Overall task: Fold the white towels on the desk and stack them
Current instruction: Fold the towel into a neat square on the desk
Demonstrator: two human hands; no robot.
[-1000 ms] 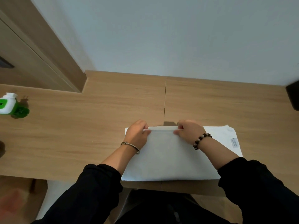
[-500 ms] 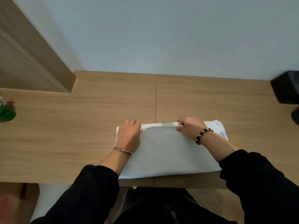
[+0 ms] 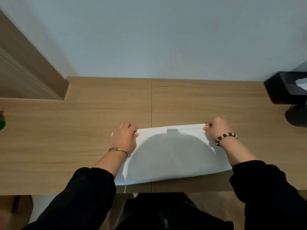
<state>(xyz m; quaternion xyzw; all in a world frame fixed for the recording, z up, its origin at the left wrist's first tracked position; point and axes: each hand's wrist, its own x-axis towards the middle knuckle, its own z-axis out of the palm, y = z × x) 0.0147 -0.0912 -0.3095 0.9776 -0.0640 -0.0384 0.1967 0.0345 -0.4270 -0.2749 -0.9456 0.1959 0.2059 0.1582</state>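
left hand (image 3: 123,139) pinches the far left corner of the towel (image 3: 169,155), fingers curled onto the folded edge, a thin metal bangle (image 3: 118,150) at the wrist. right hand (image 3: 216,129) does the same at the far right corner, thumb and forefinger closed on the layered edge, a beaded bracelet (image 3: 226,137) just behind it. between the two hands the far edge runs taut and nearly straight, with the layers showing as thin lines along it.

the towel lies flat on the desk (image 3: 74,138) near its front edge, about centred across the seam (image 3: 151,103) in the desktop; its near edge sits just inside the front edge. a head-shaped shadow falls across the middle of the cloth. a black box (image 3: 285,87) stands at the far right corner, well apart.

the step looks like squaring up a fold. to do it well, i'd keep both pinches level, pull gently outward so no slack bows the edge, line the upper layer exactly on the lower one, then press down and smooth toward the near edge before letting go. uneven tension would likely skew the corners.
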